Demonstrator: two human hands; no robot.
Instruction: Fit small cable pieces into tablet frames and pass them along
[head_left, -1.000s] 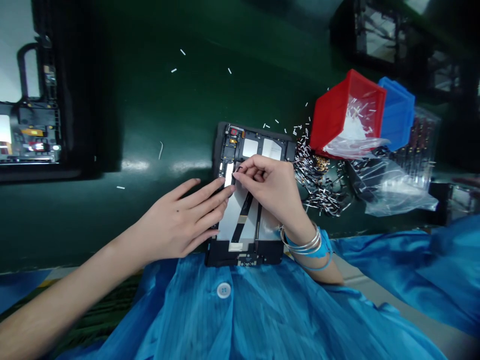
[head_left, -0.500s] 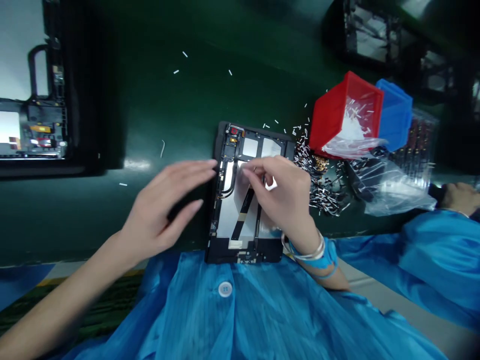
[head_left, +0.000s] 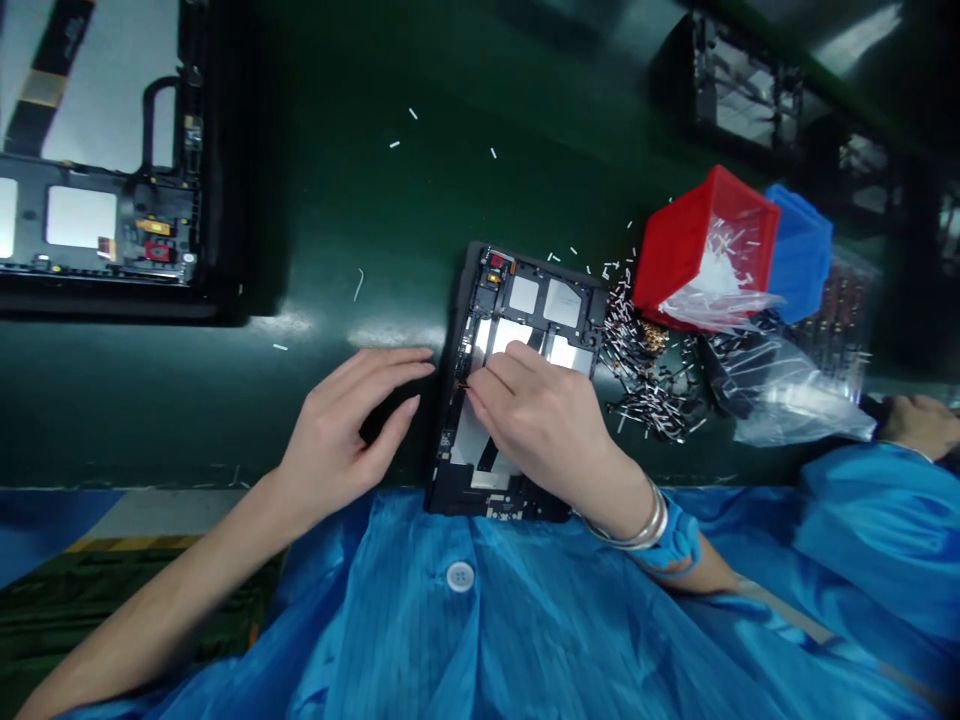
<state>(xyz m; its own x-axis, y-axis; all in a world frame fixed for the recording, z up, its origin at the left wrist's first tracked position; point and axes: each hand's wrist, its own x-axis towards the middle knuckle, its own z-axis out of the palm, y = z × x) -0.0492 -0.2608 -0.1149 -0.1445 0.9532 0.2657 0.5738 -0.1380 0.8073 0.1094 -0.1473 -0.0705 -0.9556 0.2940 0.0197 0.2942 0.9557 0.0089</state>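
Observation:
An opened tablet [head_left: 471, 450] lies at the table's near edge, its inner frame, silvery plates and a black flat cable showing. My right hand [head_left: 540, 410] is over it, fingers curled and pinched together at the tablet's left inner edge, near the thin black cable there. Whatever sits between those fingertips is hidden. Just left of the tablet, my left hand [head_left: 356, 420] is held with fingers stretched and thumb apart, holding nothing. The right hand covers the middle of the tablet.
Right of the tablet lies a heap of small black and white parts [head_left: 652, 390]. Behind it stand a red bin [head_left: 675, 250] with white pieces, a blue bin [head_left: 806, 250] and a plastic bag [head_left: 795, 395]. Another opened tablet [head_left: 112, 130] is far left. A co-worker's hand [head_left: 921, 425] is at right.
My right hand has moved from the tablet's middle to its left inner edge. The left hand stays open beside the tablet. The whole view has shifted slightly.

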